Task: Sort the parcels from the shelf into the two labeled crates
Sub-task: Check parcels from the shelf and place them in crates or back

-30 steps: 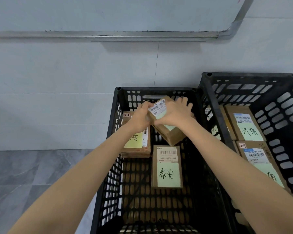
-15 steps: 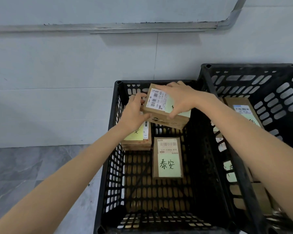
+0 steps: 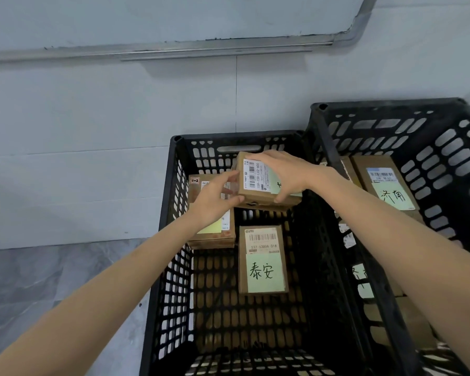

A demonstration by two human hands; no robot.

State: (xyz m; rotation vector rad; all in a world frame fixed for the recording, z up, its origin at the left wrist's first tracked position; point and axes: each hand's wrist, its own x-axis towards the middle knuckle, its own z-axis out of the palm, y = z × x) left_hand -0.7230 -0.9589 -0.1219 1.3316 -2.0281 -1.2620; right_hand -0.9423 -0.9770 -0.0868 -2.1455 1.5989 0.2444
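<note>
A small cardboard parcel [image 3: 255, 183] with a barcode label and a green note hangs over the far end of the left black crate [image 3: 168, 218]. My right hand [image 3: 285, 175] grips it from above, fingers over its top and thumb at its near edge. My left hand [image 3: 215, 202] holds its left end. Below, one parcel [image 3: 262, 260] with a handwritten green note lies flat on the crate floor. Another parcel [image 3: 201, 185] marked 1-2 sits at the far left, partly hidden by my left hand.
The right black crate [image 3: 445, 147] stands against the left one and holds several parcels with green notes, one [image 3: 385, 185] at the far end. A tiled wall rises just behind both crates. Grey floor [image 3: 38, 280] lies to the left.
The held parcel has turned from tilted to nearly level and shifted toward the crate's far end. Both hands stayed on it.
</note>
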